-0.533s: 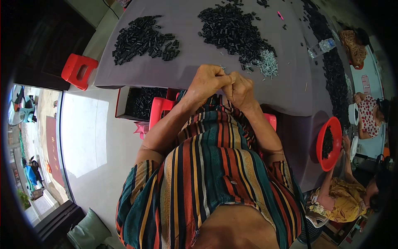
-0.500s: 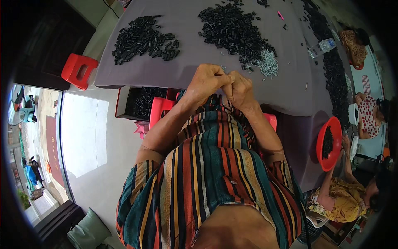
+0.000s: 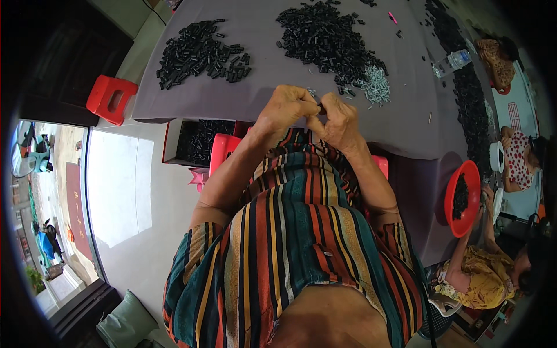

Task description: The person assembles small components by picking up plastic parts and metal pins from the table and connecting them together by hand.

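Observation:
Over the table's near edge my two hands are close together, fingers bent in a pinch. Between the fingertips of my left hand (image 3: 285, 110) shows a small dark end of a black cylindrical piece (image 3: 321, 108). My right hand (image 3: 340, 120) is curled right beside it, thumb and forefinger near that piece; what it grips is hidden. Just beyond lies a big heap of black cylindrical pieces (image 3: 322, 37), with a pile of small silvery screw-like parts (image 3: 375, 86) at its near right. A second heap of black pieces (image 3: 194, 55) lies to the left.
A box of black pieces (image 3: 203, 142) stands below the table's left edge, near a red stool (image 3: 111, 100). At the right are a red basin (image 3: 450, 203), a plastic bottle (image 3: 458, 60) and a long row of black pieces (image 3: 469, 104). Other people sit along that side.
My hands have drawn slightly apart at the fingertips, and the small black piece now shows between them. At the right, a co-worker's hand by the basin has shifted a little.

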Motion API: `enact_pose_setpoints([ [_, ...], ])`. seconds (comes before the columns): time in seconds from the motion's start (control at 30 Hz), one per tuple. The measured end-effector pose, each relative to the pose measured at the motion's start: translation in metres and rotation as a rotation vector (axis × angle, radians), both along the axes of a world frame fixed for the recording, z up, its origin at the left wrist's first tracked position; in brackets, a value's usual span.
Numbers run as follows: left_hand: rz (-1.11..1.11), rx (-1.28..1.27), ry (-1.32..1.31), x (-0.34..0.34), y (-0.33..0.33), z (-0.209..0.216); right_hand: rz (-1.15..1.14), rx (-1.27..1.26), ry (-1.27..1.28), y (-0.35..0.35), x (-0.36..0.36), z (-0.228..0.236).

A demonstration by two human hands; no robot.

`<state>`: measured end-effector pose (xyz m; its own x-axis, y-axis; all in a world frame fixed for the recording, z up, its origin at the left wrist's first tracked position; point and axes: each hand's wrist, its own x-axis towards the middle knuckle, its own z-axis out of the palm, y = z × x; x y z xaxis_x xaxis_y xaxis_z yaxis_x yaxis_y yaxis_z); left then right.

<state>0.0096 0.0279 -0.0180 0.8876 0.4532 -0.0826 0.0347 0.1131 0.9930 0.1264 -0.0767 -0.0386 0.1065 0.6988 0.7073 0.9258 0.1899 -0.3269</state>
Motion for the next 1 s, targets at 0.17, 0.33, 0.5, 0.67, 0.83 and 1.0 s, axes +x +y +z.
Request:
enact_pose_setpoints([
  [0.17,0.032,-0.011,0.025,0.001,0.001,-0.001,-0.049,0.015,0.022,0.002,-0.005,-0.009],
  [0.33,0.069,0.002,0.077,0.003,-0.001,0.002,-0.089,0.03,0.005,0.002,-0.008,-0.011],
  [0.5,0.189,0.081,0.056,0.005,0.005,-0.01,-0.071,-0.108,0.058,0.004,-0.005,-0.005],
  [0.67,0.536,0.777,0.072,-0.004,0.045,-0.012,-0.035,-0.109,0.167,0.003,0.0,0.004],
  [0.83,0.898,1.285,0.415,-0.035,0.129,-0.024,-0.046,-0.08,0.305,0.006,0.014,-0.008],
  [1.0,0.884,1.455,0.264,-0.037,0.12,-0.026,-0.035,0.046,0.305,0.012,0.014,-0.017],
])
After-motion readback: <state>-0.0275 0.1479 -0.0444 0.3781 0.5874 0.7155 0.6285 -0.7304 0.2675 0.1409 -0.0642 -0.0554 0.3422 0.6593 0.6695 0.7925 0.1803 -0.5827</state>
